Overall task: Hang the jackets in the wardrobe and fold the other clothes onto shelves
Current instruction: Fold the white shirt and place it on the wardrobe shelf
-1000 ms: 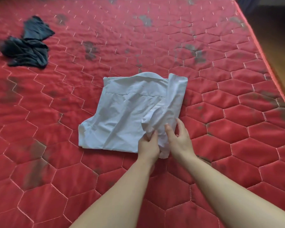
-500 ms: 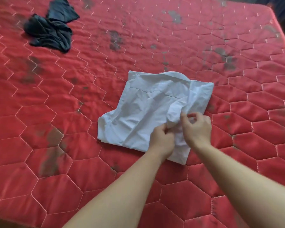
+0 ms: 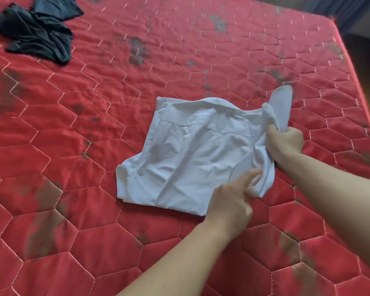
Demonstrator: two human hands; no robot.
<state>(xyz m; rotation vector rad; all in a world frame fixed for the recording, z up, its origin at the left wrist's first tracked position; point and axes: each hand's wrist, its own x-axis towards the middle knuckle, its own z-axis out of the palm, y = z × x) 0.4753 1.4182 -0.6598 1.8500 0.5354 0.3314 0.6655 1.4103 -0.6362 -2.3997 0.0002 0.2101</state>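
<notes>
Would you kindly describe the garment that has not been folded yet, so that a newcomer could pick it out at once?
Start from the red quilted mattress and look to its far left corner. There lies a dark crumpled garment, bunched in a loose heap and touched by neither hand. Unlike the pale shirt near the middle, which both hands are gripping, it is nearly black and lies alone.

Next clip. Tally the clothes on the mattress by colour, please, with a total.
White: 1, the partly folded shirt, held by the left hand and right hand.
Dark: 1 crumpled heap of clothes at the far left; I cannot tell whether it is one piece or more.
Total: 2, taking the heap as one.
</notes>
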